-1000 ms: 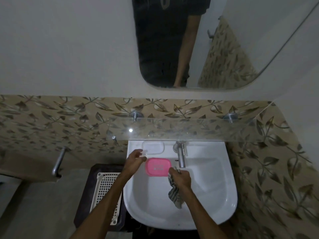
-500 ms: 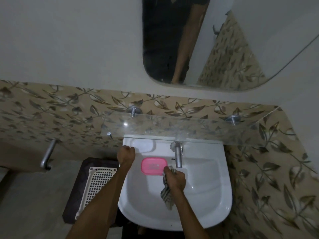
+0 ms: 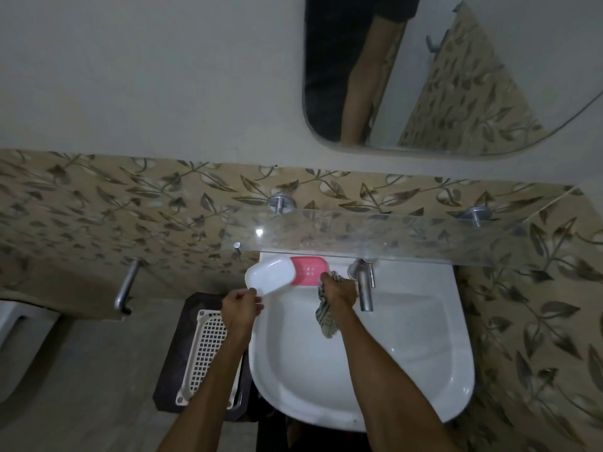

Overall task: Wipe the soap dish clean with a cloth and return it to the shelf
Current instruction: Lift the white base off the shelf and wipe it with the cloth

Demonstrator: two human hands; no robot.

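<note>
My left hand (image 3: 243, 305) pinches the near edge of a translucent white soap dish lid (image 3: 270, 276), lifted and tilted over the sink's back left corner. The pink soap dish (image 3: 308, 271) sits just below the front edge of the glass shelf (image 3: 375, 236). Its right end is gripped by my right hand (image 3: 337, 290), which also holds a striped cloth (image 3: 324, 316) that hangs down into the basin.
A white sink (image 3: 408, 353) lies below with a steel tap (image 3: 364, 285) right of my right hand. A white mesh basket on a dark stool (image 3: 202, 350) stands left of the sink. A steel bar (image 3: 125, 285) and a mirror (image 3: 456, 76) are on the wall.
My left hand picked the white lid up from the sink's back ledge and lifted it. My right hand raised the pink dish toward the shelf edge. The camera shifted left.
</note>
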